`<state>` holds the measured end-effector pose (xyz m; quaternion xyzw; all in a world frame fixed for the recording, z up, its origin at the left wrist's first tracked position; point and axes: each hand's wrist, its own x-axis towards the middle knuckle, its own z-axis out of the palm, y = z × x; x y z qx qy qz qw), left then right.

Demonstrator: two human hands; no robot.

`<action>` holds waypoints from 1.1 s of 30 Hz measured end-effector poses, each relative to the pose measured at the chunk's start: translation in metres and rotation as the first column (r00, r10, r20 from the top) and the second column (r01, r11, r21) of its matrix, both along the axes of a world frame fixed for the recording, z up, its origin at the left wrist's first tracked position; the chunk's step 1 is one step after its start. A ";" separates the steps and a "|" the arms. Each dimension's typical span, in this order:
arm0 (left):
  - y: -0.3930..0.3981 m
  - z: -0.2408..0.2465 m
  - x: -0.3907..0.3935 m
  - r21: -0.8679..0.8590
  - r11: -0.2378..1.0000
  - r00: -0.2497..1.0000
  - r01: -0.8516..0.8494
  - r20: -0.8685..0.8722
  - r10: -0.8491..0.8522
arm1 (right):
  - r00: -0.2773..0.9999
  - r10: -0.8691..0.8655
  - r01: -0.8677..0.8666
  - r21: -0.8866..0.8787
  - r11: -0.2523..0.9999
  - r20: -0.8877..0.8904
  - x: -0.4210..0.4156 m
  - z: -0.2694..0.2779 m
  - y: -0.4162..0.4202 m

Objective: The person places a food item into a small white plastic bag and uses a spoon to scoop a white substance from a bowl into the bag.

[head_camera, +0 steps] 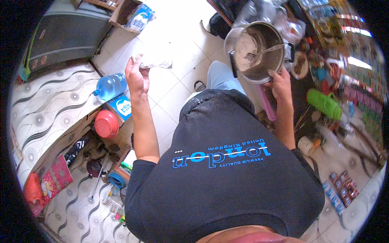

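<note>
My left hand (137, 76) is raised at the left, pinching a crumpled white thing (159, 64) that looks like a thin plastic bag. Bright floor behind it washes out part of its outline. With my right hand (280, 82) I grip the rim of a deep metal pot (276, 62), thumb on the edge. The pot is tilted so that its inside faces me. Whitish powder or paste (243, 57) coats its bottom, and a spoon-like utensil (272, 48) leans inside. One black side handle (233, 63) shows on its left.
Left of me are a blue water jug (111, 86), a blue carton (121, 106) and a red plastic basin (106, 124). A cardboard box (123, 15) stands farther ahead. To the right are a green flask (324, 104), a pink object (266, 103) and packed shelves (361, 63). A sandal (199, 86) shows on the tiles.
</note>
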<state>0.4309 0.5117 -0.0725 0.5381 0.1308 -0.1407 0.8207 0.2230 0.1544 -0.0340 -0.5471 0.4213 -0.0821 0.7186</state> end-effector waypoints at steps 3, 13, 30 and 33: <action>0.019 0.000 0.060 0.021 0.997 0.997 -0.072 0.005 0.072 | 0.985 0.167 -0.169 -0.067 0.983 -0.041 0.080 -0.033 0.004; 0.051 0.001 0.272 0.099 0.975 0.980 -0.198 -0.004 0.200 | 0.905 0.426 -0.425 -0.075 0.902 -0.004 0.419 -0.076 0.011; -0.035 0.004 0.737 -0.162 0.987 0.998 -0.025 0.052 0.033 | 0.849 0.529 -0.528 -0.083 0.845 -0.019 1.054 -0.142 -0.032; -0.065 0.029 0.802 -0.174 0.985 1.000 -0.002 -0.009 0.001 | 0.773 0.618 -0.635 -0.207 0.744 -0.148 1.155 -0.182 -0.050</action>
